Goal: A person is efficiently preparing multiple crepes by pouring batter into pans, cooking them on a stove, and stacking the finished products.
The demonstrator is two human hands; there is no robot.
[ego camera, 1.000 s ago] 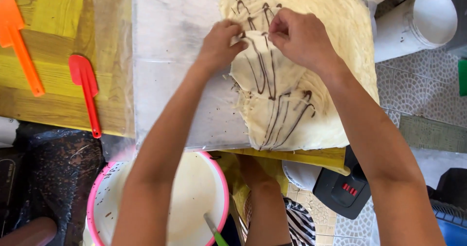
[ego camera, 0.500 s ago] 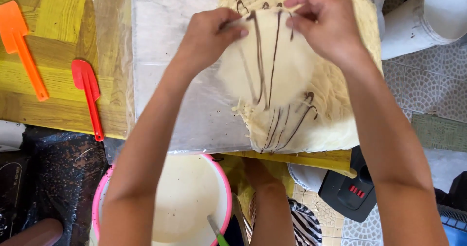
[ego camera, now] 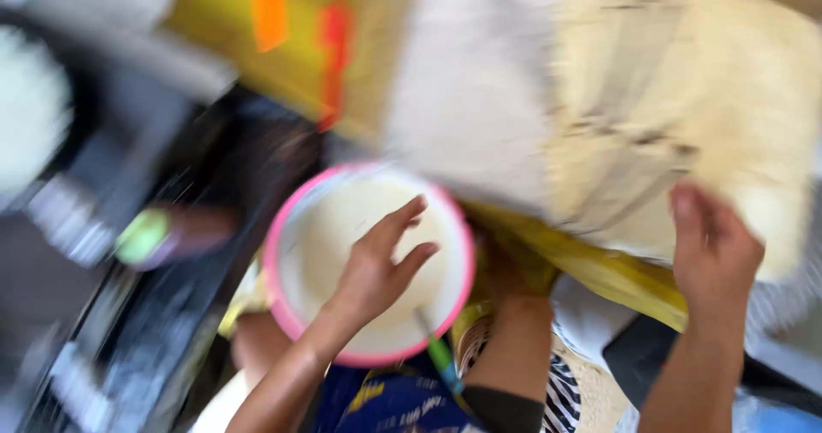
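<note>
The view is blurred by motion. My left hand (ego camera: 377, 266) hovers with fingers spread over a pink-rimmed bowl (ego camera: 278, 236) of pale batter, holding nothing. My right hand (ego camera: 711, 249) rests at the near edge of a wide sheet of thin pale dough (ego camera: 685, 108) streaked with dark lines, which lies on a white board (ego camera: 462, 82). Whether those fingers pinch the dough edge I cannot make out. A green-handled utensil (ego camera: 441, 356) leans in the bowl.
Two orange spatulas (ego camera: 334, 56) lie on the yellow wooden table (ego camera: 214, 22) at the back left. A dark cluttered surface (ego camera: 154, 330) fills the left. My knees and striped clothing (ego camera: 556, 399) sit below the bowl.
Both hands have left the dough's middle. My left hand dropped over the batter bowl, my right moved to the dough's near edge, and the camera swung left and down, blurring everything.
</note>
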